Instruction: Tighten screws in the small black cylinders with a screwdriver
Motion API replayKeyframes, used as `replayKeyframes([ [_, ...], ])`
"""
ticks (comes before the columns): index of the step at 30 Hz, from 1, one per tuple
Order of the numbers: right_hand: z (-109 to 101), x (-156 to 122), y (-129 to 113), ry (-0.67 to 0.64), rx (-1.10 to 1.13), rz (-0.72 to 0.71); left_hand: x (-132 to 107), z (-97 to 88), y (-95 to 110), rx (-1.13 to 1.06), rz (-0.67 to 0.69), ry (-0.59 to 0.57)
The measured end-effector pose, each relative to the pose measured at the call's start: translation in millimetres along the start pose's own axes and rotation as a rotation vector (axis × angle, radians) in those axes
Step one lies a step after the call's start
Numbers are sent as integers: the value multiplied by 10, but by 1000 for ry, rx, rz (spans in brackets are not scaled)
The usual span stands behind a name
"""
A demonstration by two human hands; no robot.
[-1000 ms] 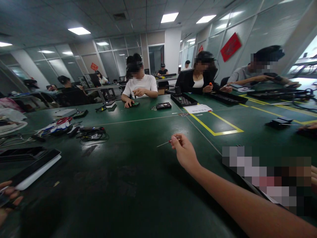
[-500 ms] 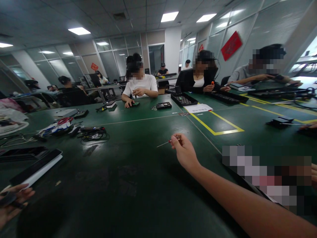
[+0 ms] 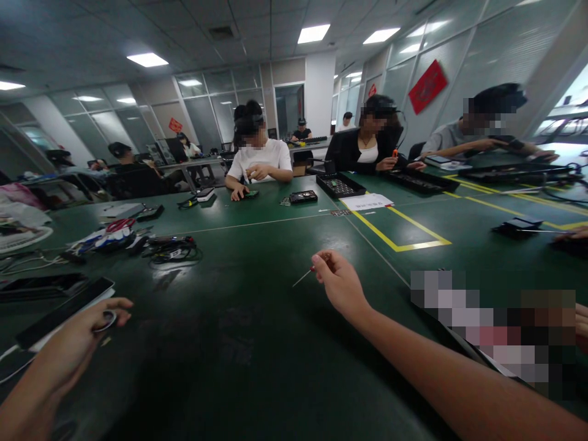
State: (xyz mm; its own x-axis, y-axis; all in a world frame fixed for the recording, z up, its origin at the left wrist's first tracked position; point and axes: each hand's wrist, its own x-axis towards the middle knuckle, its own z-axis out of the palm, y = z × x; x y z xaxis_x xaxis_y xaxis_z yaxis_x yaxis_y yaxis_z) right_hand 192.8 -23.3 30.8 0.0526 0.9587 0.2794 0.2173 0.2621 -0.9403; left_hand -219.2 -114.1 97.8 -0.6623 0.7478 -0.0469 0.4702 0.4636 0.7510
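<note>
In my right hand (image 3: pixel 337 278) is a thin screwdriver (image 3: pixel 303 277). Its metal shaft points left and down above the green table, a bit of red shows at the fingers, and the rest of the handle is hidden. My left hand (image 3: pixel 87 327) is at the lower left, in front of a flat black-and-white device (image 3: pixel 68 309). Its fingers are curled around a small silvery ring-shaped object (image 3: pixel 108 320), too small to name more exactly.
Bundled cables (image 3: pixel 172 250) and other parts lie at the left of the green table (image 3: pixel 275 331). Across it are a black hard drive (image 3: pixel 303 196), a black tray (image 3: pixel 340 185) and a paper sheet (image 3: pixel 366 201). Several people sit around; yellow tape marks the right side.
My left hand has come in from the lower left edge, up and to the right, with the ring-shaped object in its fingers. The screwdriver's tip has dipped slightly; my right hand has barely moved.
</note>
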Motion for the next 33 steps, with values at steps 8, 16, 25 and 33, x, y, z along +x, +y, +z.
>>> replayKeyframes([
  [8, -6, -29, -10, -51, -15, -12, -23, 892, 572, -364, 420, -449],
  [16, -20, -51, -15, -79, -80, -57, -339, 1917, 939, -357, 590, -598],
  [25, -35, -86, -89, -39, -165, -107, -510, 2292, 730, 5, 866, -465],
  [33, -46, -72, -31, -8, 65, -126, -471, 2258, 707, -31, 907, -473],
])
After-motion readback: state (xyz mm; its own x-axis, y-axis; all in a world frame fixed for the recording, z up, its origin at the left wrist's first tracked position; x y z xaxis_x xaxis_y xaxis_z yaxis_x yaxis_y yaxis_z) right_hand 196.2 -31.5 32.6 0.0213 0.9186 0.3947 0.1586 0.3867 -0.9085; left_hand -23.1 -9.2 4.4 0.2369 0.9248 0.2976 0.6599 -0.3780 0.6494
